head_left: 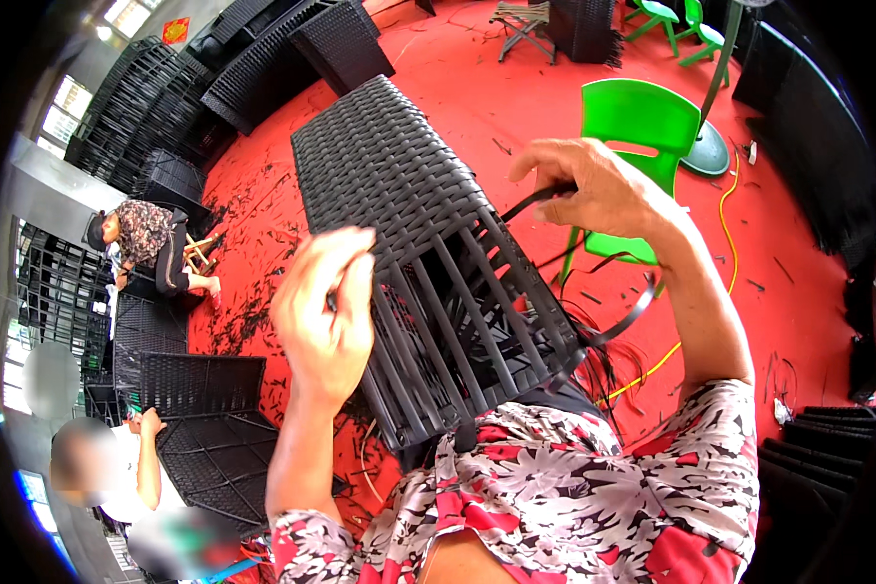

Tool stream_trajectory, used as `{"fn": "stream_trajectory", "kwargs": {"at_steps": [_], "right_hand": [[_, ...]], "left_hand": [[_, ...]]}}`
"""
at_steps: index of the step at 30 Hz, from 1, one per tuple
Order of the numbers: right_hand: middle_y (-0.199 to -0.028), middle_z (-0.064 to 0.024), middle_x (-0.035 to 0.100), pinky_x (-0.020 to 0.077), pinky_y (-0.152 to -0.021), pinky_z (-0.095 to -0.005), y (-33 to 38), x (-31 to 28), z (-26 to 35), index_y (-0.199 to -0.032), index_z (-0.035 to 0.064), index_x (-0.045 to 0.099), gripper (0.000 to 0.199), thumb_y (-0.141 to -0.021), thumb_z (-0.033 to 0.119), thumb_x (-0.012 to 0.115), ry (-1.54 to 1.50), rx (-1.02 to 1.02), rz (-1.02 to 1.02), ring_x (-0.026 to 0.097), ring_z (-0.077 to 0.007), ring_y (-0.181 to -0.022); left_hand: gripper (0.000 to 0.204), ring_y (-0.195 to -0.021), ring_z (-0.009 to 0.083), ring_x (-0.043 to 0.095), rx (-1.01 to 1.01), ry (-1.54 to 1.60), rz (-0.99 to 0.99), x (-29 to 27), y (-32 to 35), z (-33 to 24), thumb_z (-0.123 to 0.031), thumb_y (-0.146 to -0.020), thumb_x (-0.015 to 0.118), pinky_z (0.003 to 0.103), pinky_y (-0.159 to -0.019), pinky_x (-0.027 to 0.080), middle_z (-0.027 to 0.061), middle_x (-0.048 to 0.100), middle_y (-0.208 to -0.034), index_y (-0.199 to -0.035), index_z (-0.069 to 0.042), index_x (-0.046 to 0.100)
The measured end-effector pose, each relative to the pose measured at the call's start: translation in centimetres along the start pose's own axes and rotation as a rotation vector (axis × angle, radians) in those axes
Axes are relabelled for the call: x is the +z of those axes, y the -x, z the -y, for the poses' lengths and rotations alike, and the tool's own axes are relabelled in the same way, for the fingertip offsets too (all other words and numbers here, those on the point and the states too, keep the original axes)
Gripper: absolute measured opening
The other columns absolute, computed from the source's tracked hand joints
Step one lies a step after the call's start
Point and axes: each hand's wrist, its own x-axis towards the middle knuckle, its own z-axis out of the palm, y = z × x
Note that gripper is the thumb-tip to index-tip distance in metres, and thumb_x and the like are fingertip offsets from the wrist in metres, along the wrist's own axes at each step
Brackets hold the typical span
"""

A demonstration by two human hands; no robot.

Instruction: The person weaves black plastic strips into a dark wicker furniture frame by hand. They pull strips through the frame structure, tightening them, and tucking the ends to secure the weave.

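Observation:
A black woven rattan-style frame (384,165) rests in front of me, tilted, its far part covered in tight weave and its near part bare slats (457,331). My right hand (599,190) is raised just right of the frame, fingers pinched round a black plastic strip (530,202) that runs to the edge of the weave. My left hand (326,316) is at the frame's left edge, its fingers curled together. What they grip, if anything, is hidden. Loose black strip ends (623,326) curl beside the frame's lower right corner.
A green chair (642,112) stands just right of the frame, near a pole base (706,151). A yellow cable (728,229) crosses the red floor (496,97), which is littered with black scraps. Two people work at the left among black woven panels (209,384). Stacked frames (136,107) stand behind.

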Motion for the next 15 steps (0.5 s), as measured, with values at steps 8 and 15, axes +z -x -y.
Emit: {"fn": "stream_trajectory", "kwargs": {"at_steps": [8, 15], "right_hand": [[-0.093, -0.0101, 0.062, 0.0477, -0.076, -0.0385, 4.2, -5.7, 4.5, -0.092, 0.0034, 0.062, 0.023, -0.070, -0.003, 0.063, 0.768, -0.317, -0.577, 0.062, -0.0302, -0.086], [-0.098, -0.0084, 0.065, 0.0467, -0.081, -0.0324, 8.4, -5.1, 5.2, -0.103, 0.0002, 0.065, 0.026, -0.078, 0.001, 0.068, 0.820, -0.016, -1.209, 0.059, -0.0203, -0.089]], "left_hand": [[0.034, -0.070, 0.0096, 0.062, -0.298, 0.923, 0.679, 8.8, -9.1, -4.4, -0.012, -0.086, 0.067, 0.021, -0.059, 0.051, 0.0071, 0.066, -0.088, -0.116, 0.001, 0.056], [0.017, -0.055, 0.0062, 0.056, -0.414, 0.812, 0.376, 7.4, -10.2, -5.0, -0.018, -0.091, 0.062, 0.019, -0.051, 0.047, 0.0014, 0.060, -0.066, -0.086, -0.002, 0.061]]}}
